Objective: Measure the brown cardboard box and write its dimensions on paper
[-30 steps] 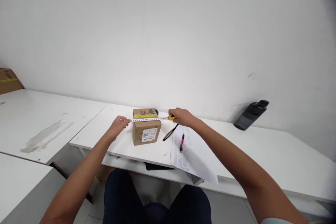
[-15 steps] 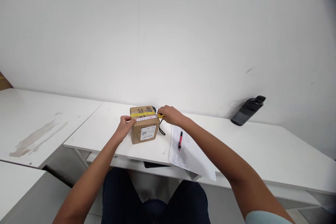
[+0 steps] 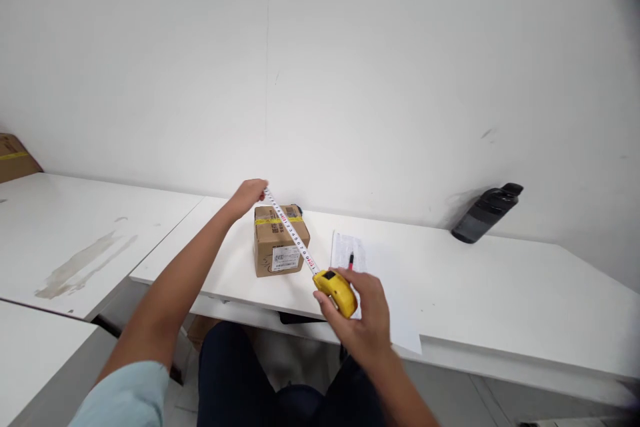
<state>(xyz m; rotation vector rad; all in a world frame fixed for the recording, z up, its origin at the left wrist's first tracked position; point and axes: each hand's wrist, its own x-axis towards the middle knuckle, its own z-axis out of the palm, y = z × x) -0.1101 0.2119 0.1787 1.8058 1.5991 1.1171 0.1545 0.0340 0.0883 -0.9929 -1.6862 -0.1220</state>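
A small cardboard box with yellow tape and a white label stands on the white table. My left hand pinches the end of a white measuring tape just behind the box's back left corner. The tape runs diagonally over the box top toward me. My right hand grips the yellow tape measure case in front of the box, above the table's near edge.
A sheet of paper with a red pen lies right of the box. A dark bottle leans against the wall at the right. Another white table and a cardboard box are at the left.
The tape lay across the box's front top edge, left to right. Now my left hand has gone behind the box and my right hand has pulled the case toward me, turning the tape front to back.
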